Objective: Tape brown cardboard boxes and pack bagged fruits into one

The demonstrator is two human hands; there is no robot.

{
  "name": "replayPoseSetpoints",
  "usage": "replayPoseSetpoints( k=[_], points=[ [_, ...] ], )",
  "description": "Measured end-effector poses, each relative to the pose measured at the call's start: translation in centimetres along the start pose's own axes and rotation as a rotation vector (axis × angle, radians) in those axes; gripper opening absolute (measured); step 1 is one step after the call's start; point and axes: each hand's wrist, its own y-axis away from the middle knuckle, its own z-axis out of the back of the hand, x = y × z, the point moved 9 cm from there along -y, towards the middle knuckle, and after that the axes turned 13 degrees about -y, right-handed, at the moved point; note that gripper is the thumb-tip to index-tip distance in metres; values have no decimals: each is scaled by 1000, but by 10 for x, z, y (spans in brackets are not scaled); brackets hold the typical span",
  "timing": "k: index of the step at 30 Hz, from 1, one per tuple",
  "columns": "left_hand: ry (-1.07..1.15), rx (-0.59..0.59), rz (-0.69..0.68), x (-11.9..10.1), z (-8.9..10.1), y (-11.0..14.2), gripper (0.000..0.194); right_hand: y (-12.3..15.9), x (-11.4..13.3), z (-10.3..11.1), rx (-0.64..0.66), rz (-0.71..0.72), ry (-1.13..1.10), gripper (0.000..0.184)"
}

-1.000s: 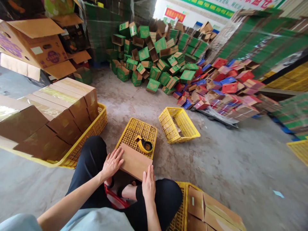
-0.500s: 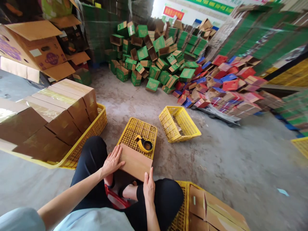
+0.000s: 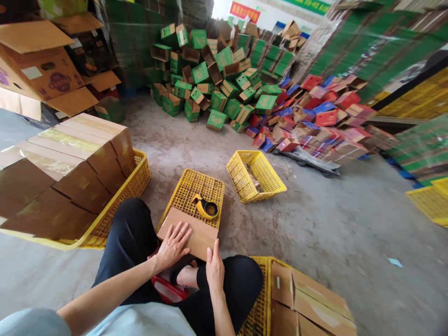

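Note:
A brown cardboard box lies in front of me on an upturned yellow crate. My left hand rests flat on its top near the left end, fingers spread. At the box's right end is my right hand, its fingers straight and laid against the edge, thumb apart. Just beyond the box, a yellow tape dispenser lies on the crate.
At my left a large yellow basket holds several taped boxes. By my right knee a yellow crate holds flat cardboard. Ahead stand a yellow basket, piled green boxes and red and blue boxes.
My left hand has slid from the box's left edge inward over its top. The right hand stays at the right end. The whole view has shifted slightly left.

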Motion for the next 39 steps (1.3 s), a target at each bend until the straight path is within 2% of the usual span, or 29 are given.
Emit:
replayPoseSetpoints(
  k=[4,9,12,17,20,25,29,33,36,39],
  points=[
    [5,11,-36,-5,2,-2,69,2,5,-6,-27,18,-9,69],
    [10,5,-78,4,3,-2,68,3,6,-9,-17,33,-31,67],
    [8,-8,-85,21,2,0,68,9,9,-5,-39,61,43,67],
    [-32,-24,82,67,1,10,73,33,22,-5,-58,108,203,73],
    [-44,-25,152,78,1,16,76,47,31,-11,-30,95,246,72],
    [-61,-37,156,65,3,13,74,46,54,-25,0,125,234,69],
    [-40,-23,58,37,2,13,78,31,75,-46,52,196,230,65],
    [-15,16,-23,16,1,20,67,25,100,-70,110,317,218,55],
    [-9,38,-77,14,3,26,66,25,114,-78,142,380,213,53],
    [0,40,-88,22,6,28,71,26,115,-75,175,374,225,54]
  ],
)
